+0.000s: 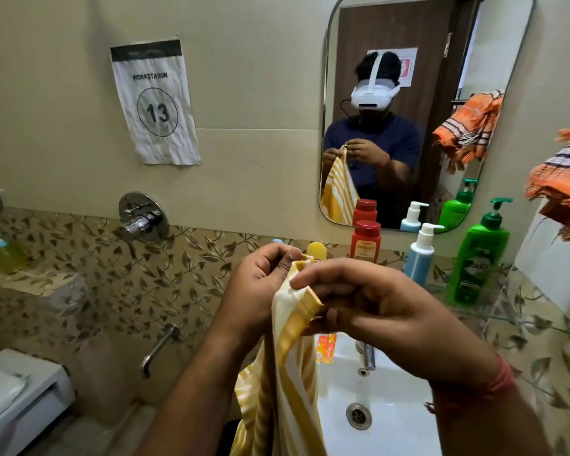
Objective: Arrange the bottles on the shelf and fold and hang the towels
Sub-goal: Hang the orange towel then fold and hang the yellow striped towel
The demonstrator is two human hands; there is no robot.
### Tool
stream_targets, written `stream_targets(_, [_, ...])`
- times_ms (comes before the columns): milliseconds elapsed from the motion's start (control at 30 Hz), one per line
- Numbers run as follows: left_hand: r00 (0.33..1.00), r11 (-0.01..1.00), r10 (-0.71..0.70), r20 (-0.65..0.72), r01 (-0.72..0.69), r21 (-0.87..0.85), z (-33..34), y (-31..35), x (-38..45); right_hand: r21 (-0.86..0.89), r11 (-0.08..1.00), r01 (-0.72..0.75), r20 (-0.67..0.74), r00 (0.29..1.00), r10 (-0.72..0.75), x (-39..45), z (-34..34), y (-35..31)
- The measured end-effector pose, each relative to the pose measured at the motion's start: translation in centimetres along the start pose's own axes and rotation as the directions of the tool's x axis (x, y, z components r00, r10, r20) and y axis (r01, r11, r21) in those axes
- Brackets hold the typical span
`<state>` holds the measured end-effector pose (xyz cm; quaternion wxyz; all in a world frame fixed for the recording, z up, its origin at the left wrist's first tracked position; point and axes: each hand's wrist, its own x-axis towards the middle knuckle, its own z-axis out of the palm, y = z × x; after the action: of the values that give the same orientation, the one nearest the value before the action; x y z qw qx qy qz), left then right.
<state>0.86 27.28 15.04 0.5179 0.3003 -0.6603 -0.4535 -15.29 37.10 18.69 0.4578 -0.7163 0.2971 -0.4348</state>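
A yellow-and-white striped towel (pixel 290 366) hangs down in front of me over the sink. My left hand (pixel 260 284) pinches its top corner between thumb and fingers. My right hand (pixel 369 307) grips the top edge just beside it, fingers curled round the hem. On the glass shelf (pixel 520 319) under the mirror stand a red bottle (pixel 365 241), a blue-and-white pump bottle (pixel 420 255) and a green pump bottle (pixel 479 258). A yellow cap (pixel 316 250) shows behind my hands. An orange striped towel (pixel 563 189) hangs at the right edge.
A white sink (pixel 395 419) with a tap (pixel 369 355) lies below my hands. A mirror (pixel 408 37) hangs above the shelf. A wall mixer (pixel 142 222) and spout (pixel 158 348) sit left of the sink. A white toilet tank (pixel 17 399) fills the lower left.
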Motion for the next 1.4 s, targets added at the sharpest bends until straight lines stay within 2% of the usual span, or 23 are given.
stream_targets(100, [0.999, 1.0, 0.006, 0.051, -0.005, -0.023, 0.4, 0.2, -0.2, -0.31, 0.95, 0.028, -0.18, 0.98, -0.088, 0.9, 0.2, 0.6])
stream_targets(167, [0.995, 0.995, 0.014, 0.095, -0.004, -0.101, 0.5, 0.1, -0.5, -0.581, 0.814, 0.03, -0.253, 0.943, -0.215, 1.4, 0.3, 0.8])
stream_targets(233, [0.987, 0.98, -0.015, 0.157, 0.046, -0.196, 0.5, 0.3, -0.8, -0.681, 0.732, 0.003, -0.31, 0.905, -0.292, 1.8, 0.3, 1.2])
stream_targets(300, [0.984, 0.973, -0.02, 0.177, 0.06, -0.225, 0.4, 0.8, -1.2, -0.603, 0.797, -0.022, -0.381, 0.886, -0.264, 1.9, 0.3, 1.7])
stream_targets(400, [0.996, 0.97, 0.017, 0.09, 0.006, -0.244, 0.5, 1.2, -1.1, -0.402, 0.912, -0.077, -0.375, 0.923, -0.087, 2.0, 0.7, 2.3])
stream_targets(467, [0.999, 0.974, 0.043, -0.008, -0.044, -0.222, 0.5, 1.2, -0.9, -0.338, 0.933, -0.126, -0.342, 0.94, 0.002, 2.1, 1.2, 2.7])
stream_targets(533, [0.995, 0.981, 0.066, -0.074, -0.079, -0.18, 0.4, 1.0, -0.8, -0.331, 0.932, -0.147, -0.341, 0.94, 0.027, 2.2, 1.7, 2.9])
stream_targets(667, [0.993, 0.987, 0.031, -0.111, -0.048, -0.151, 0.2, 0.7, -1.4, -0.366, 0.916, -0.165, -0.403, 0.915, 0.004, 2.2, 2.4, 3.1])
stream_targets(767, [0.997, 0.971, -0.047, -0.061, 0.031, -0.237, 0.3, 0.7, -2.2, -0.334, 0.927, -0.173, -0.542, 0.84, -0.038, 2.1, 2.5, 3.6])
stream_targets(833, [0.995, 0.969, -0.064, -0.075, 0.044, -0.245, 0.5, 0.8, -2.8, -0.336, 0.927, -0.165, -0.584, 0.809, -0.067, 2.0, 2.5, 3.8])
stream_targets(967, [0.985, 0.978, -0.071, -0.16, 0.037, -0.207, 1.1, 0.7, -3.6, -0.514, 0.848, -0.126, -0.597, 0.763, -0.248, 1.8, 3.0, 3.8])
stream_targets(1100, [0.978, 0.968, -0.119, -0.171, 0.076, -0.24, 1.8, 0.4, -4.3, -0.527, 0.842, -0.114, -0.594, 0.758, -0.269, 1.6, 3.8, 3.6])
stream_targets(1233, [0.968, 0.933, -0.177, -0.178, 0.108, -0.343, 2.5, 0.6, -4.9, -0.548, 0.822, -0.154, -0.644, 0.705, -0.297, 1.5, 4.2, 3.7])
stream_targets(1400, [0.969, 0.925, -0.168, -0.183, 0.091, -0.369, 2.9, 1.0, -5.4, -0.572, 0.797, -0.192, -0.669, 0.672, -0.318, 1.0, 4.4, 3.3])
